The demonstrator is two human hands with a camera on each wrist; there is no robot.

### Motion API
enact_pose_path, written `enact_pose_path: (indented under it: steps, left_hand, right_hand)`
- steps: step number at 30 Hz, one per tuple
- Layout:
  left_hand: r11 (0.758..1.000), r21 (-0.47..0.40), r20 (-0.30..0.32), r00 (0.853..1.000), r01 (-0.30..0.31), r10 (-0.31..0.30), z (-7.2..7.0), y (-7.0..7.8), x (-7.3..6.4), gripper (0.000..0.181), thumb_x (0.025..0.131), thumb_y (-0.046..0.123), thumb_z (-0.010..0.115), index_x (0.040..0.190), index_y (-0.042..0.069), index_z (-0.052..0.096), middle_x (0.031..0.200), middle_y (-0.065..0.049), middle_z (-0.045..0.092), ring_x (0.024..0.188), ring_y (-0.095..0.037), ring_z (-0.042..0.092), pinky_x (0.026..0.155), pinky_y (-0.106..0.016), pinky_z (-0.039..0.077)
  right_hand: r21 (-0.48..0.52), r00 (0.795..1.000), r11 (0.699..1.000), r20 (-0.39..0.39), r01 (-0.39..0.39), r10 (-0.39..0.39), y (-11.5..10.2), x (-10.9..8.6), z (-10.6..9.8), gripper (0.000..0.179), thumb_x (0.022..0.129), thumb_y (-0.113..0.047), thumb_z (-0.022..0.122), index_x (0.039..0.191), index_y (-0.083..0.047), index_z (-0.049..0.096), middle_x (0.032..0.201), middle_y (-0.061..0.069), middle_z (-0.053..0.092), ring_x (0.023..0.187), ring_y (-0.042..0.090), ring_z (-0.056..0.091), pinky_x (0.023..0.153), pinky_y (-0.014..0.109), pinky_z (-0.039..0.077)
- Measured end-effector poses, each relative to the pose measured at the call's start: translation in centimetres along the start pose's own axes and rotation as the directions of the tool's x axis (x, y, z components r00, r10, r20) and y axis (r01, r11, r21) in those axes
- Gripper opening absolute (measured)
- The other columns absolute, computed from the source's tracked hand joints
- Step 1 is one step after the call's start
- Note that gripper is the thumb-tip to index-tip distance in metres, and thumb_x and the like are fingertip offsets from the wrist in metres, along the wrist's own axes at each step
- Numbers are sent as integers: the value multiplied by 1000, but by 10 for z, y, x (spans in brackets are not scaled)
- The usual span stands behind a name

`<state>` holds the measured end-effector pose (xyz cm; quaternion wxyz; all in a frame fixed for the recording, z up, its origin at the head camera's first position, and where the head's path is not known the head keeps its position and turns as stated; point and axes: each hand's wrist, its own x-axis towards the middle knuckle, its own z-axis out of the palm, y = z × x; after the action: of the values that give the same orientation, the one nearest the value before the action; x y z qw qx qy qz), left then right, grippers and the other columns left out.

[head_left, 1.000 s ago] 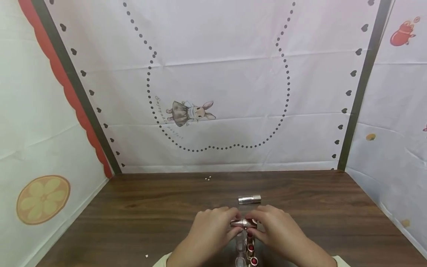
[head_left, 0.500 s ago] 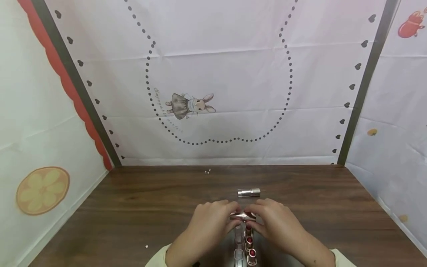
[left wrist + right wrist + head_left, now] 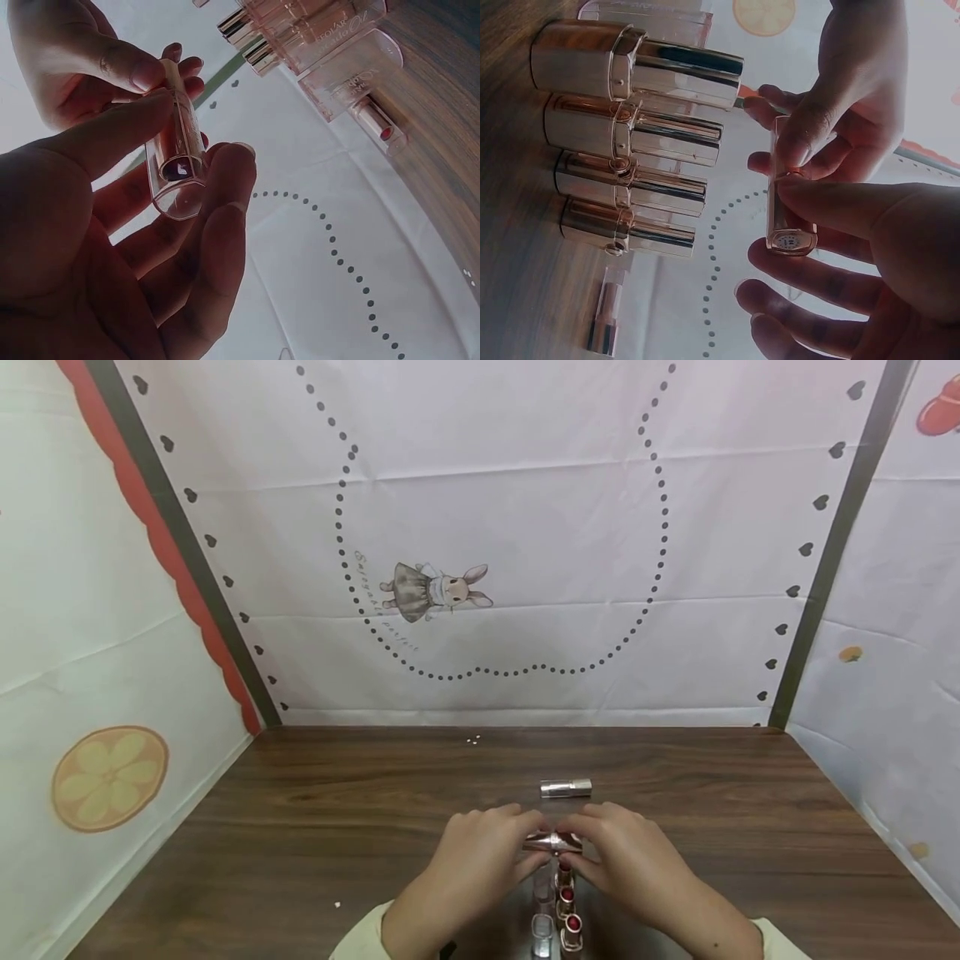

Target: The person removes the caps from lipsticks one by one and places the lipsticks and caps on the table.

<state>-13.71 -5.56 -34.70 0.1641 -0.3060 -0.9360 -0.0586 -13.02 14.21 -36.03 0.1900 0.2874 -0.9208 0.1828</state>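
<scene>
Both hands hold one lipstick (image 3: 553, 842) sideways between them. My left hand (image 3: 483, 860) pinches the clear cap end, and in the left wrist view the dark bullet shows inside the transparent cap (image 3: 178, 201). From the other side my right hand (image 3: 630, 860) grips the shiny rose-gold base (image 3: 793, 236), whose bottom carries a small round label. Below the hands, several uncapped lipsticks (image 3: 567, 902) with red tips stand upright in a row. Clear caps (image 3: 542, 931) stand alongside them on the left. In the right wrist view the standing gold tubes (image 3: 592, 64) line up.
A silver lipstick with a clear cap (image 3: 566, 788) lies on the dark wooden table (image 3: 360, 793) beyond the hands. Small white bits (image 3: 473, 740) lie at the back, another white bit (image 3: 337, 904) at front left. Patterned white cloth (image 3: 495, 510) encloses the table.
The head view has tilted down, so the table and hands sit higher in it. Both hands keep their hold on the lipstick, and the standing row looks unchanged.
</scene>
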Motion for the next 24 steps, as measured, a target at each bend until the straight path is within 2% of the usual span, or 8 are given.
enact_pose_path:
  steps: [7,24]
  left_hand:
    - [1000,5,23,1000,9,-9,0,1,1,23,84,40,77,105,31,73,86,10,69,66,-15,68,49,-30,42]
    - [1000,-19,30,999,-11,12,-1,0,0,21,86,39,75,105,33,73,86,10,68,65,-13,67,49,-28,40]
  right_hand:
    - [18,1000,1000,5,7,-7,2,-1,-1,21,82,-26,81,102,-26,75,94,-12,72,79,6,64,62,28,50]
    - [20,999,999,17,35,-35,3,-1,-1,23,83,-25,80,105,-25,76,91,-14,71,80,6,64,63,28,51]
